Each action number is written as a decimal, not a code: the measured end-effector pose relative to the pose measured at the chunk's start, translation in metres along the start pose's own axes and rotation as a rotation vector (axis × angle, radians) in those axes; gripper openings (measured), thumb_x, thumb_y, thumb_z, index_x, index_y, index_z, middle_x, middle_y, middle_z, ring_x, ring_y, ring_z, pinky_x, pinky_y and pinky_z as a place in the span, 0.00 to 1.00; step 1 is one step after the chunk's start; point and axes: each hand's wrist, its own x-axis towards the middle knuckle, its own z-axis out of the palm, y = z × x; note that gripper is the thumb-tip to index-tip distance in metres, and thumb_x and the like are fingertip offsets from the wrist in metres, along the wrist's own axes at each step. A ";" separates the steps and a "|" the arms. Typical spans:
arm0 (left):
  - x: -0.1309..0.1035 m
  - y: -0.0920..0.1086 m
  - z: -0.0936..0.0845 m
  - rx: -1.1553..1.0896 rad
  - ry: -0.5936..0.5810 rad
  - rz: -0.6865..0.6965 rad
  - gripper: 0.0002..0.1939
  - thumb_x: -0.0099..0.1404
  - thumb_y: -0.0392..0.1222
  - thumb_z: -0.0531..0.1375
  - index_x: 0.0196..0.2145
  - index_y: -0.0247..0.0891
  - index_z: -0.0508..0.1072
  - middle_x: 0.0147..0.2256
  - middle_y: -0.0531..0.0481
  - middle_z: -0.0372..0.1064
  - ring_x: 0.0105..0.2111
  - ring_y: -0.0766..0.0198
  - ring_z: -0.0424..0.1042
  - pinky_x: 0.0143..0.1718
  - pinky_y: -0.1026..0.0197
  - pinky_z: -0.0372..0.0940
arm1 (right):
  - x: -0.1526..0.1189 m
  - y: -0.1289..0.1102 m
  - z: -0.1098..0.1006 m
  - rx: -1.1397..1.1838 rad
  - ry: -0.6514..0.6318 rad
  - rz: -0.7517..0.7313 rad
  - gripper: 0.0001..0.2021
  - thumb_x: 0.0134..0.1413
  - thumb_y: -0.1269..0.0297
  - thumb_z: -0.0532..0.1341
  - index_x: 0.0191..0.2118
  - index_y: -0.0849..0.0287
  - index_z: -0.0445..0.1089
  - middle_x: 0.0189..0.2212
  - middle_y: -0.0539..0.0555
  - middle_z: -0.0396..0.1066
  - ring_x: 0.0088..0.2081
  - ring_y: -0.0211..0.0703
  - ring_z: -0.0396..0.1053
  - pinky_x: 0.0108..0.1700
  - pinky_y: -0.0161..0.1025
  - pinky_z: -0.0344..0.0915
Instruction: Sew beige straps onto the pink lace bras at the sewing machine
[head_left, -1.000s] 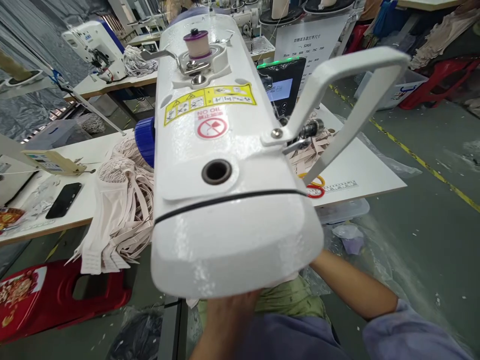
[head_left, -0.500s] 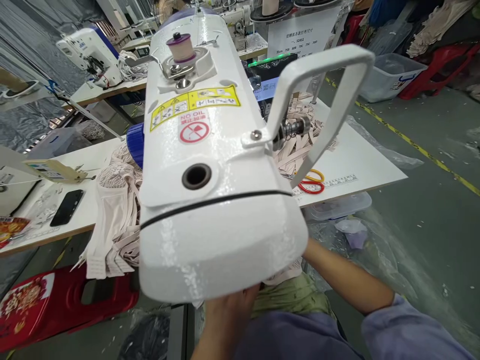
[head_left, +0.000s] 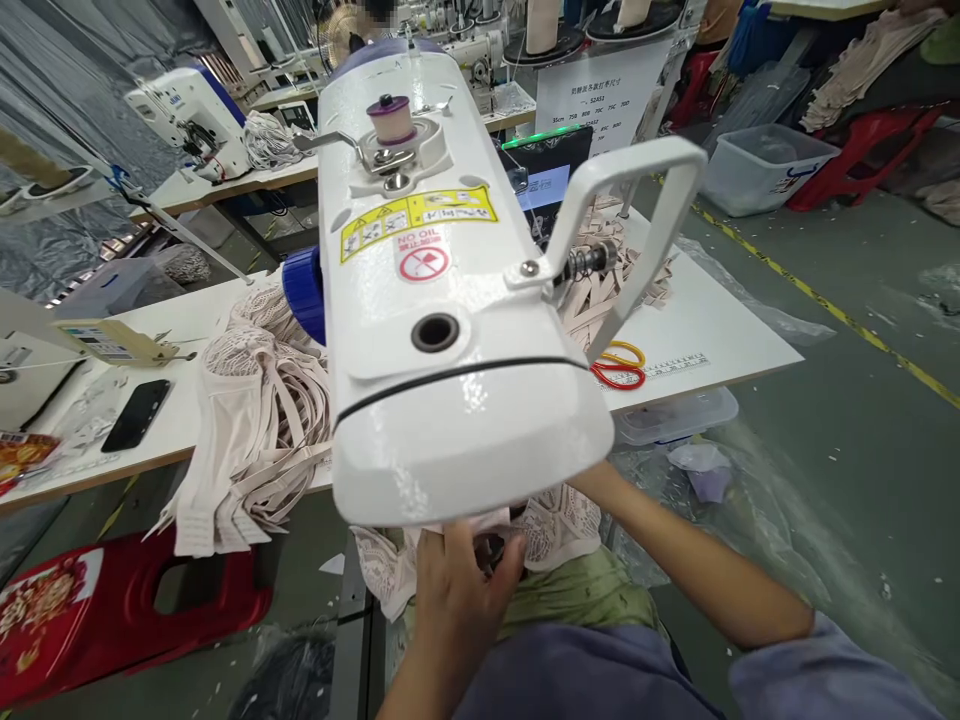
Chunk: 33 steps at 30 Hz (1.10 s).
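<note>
The white sewing machine (head_left: 465, 440) fills the middle of the view, seen from its head end. Below its head hangs a beige lace bra (head_left: 559, 525), with one cup on each side of my left hand (head_left: 459, 580). That hand holds the bra's fabric at the machine's lower edge, thumb out to the right and fingertips partly hidden. A dark metal part shows between thumb and index finger. My right hand (head_left: 589, 480) reaches in from the right; its fingers are hidden behind the machine head, and only the wrist area shows.
A pile of beige bras (head_left: 232, 400) hangs over the table's left edge near a black phone (head_left: 136, 415). Scissors (head_left: 621, 365) and beige straps (head_left: 592, 290) lie right of the machine. A red stool (head_left: 90, 620) stands at lower left; a clear bin (head_left: 765, 170) sits behind.
The view has shifted, so the machine head appears higher and farther right. My left hand and the lace bra now show more fully below it.
</note>
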 end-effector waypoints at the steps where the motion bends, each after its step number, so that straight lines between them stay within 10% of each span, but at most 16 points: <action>1: -0.001 0.001 0.002 0.007 0.021 -0.027 0.34 0.69 0.55 0.54 0.63 0.28 0.55 0.41 0.32 0.72 0.39 0.47 0.75 0.37 0.50 0.71 | -0.006 0.002 -0.003 0.010 0.013 0.000 0.15 0.59 0.55 0.57 0.47 0.58 0.63 0.39 0.57 0.70 0.36 0.44 0.67 0.42 0.45 0.68; 10: -0.038 0.048 0.006 -0.061 0.001 0.106 0.41 0.71 0.53 0.53 0.69 0.26 0.41 0.53 0.26 0.69 0.48 0.45 0.74 0.42 0.51 0.72 | -0.088 -0.002 -0.011 0.212 -0.160 0.165 0.21 0.54 0.44 0.62 0.43 0.58 0.69 0.36 0.55 0.73 0.37 0.44 0.71 0.40 0.41 0.70; 14: -0.051 0.053 -0.014 -0.379 -0.128 0.141 0.33 0.71 0.45 0.52 0.69 0.34 0.47 0.38 0.41 0.79 0.34 0.56 0.78 0.34 0.58 0.73 | -0.106 -0.011 -0.021 0.245 -0.011 0.270 0.18 0.55 0.48 0.62 0.36 0.60 0.73 0.29 0.52 0.73 0.30 0.41 0.68 0.32 0.37 0.67; 18: -0.035 0.046 -0.027 -0.395 -0.100 0.263 0.21 0.68 0.34 0.52 0.58 0.40 0.66 0.45 0.40 0.77 0.47 0.52 0.75 0.52 0.47 0.67 | -0.108 -0.017 -0.024 0.096 -0.597 0.136 0.09 0.56 0.64 0.59 0.28 0.58 0.74 0.23 0.48 0.70 0.28 0.39 0.67 0.31 0.34 0.66; 20: -0.024 0.041 -0.021 -0.466 -0.321 0.065 0.13 0.68 0.38 0.52 0.43 0.36 0.74 0.39 0.38 0.77 0.44 0.48 0.75 0.51 0.44 0.65 | -0.106 -0.013 -0.019 -0.109 -0.791 -0.016 0.11 0.56 0.71 0.56 0.27 0.58 0.73 0.23 0.48 0.70 0.28 0.39 0.68 0.30 0.33 0.64; 24: -0.004 0.017 0.005 -0.830 -0.705 -0.550 0.22 0.66 0.56 0.51 0.22 0.39 0.68 0.19 0.45 0.67 0.29 0.51 0.73 0.39 0.48 0.68 | -0.096 0.012 0.000 -0.696 -0.505 -0.379 0.12 0.57 0.76 0.53 0.29 0.61 0.73 0.24 0.56 0.73 0.25 0.44 0.70 0.26 0.38 0.62; 28: 0.002 -0.005 0.020 -1.147 -0.788 -0.676 0.29 0.58 0.71 0.51 0.23 0.40 0.65 0.13 0.57 0.53 0.19 0.61 0.67 0.30 0.55 0.69 | -0.087 0.028 0.011 -0.715 -0.345 -0.628 0.13 0.59 0.77 0.52 0.36 0.60 0.73 0.28 0.58 0.75 0.29 0.46 0.72 0.31 0.39 0.67; 33: -0.006 -0.006 0.017 -1.375 -0.643 -0.793 0.27 0.56 0.69 0.57 0.24 0.40 0.62 0.15 0.62 0.48 0.18 0.70 0.56 0.31 0.61 0.66 | -0.090 0.020 0.006 -0.591 -0.072 -0.508 0.10 0.62 0.63 0.57 0.44 0.60 0.72 0.40 0.60 0.74 0.42 0.50 0.72 0.41 0.44 0.71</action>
